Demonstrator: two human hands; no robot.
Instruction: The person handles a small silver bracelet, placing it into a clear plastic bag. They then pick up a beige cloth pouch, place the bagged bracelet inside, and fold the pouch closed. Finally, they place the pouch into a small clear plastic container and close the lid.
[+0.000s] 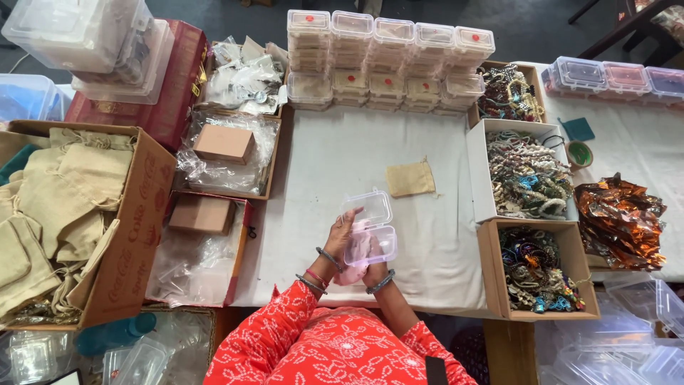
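Box: I hold a small clear plastic box (370,227) with its lid open, over the white surface (427,235).
Left grip: my left hand (340,235) holds the box's left side.
Right grip: my right hand (372,272) holds the box from below.
Pouch: a tan cloth pouch (410,178) lies just past the box.
Stacks: closed clear boxes (388,60) stand far behind the box.
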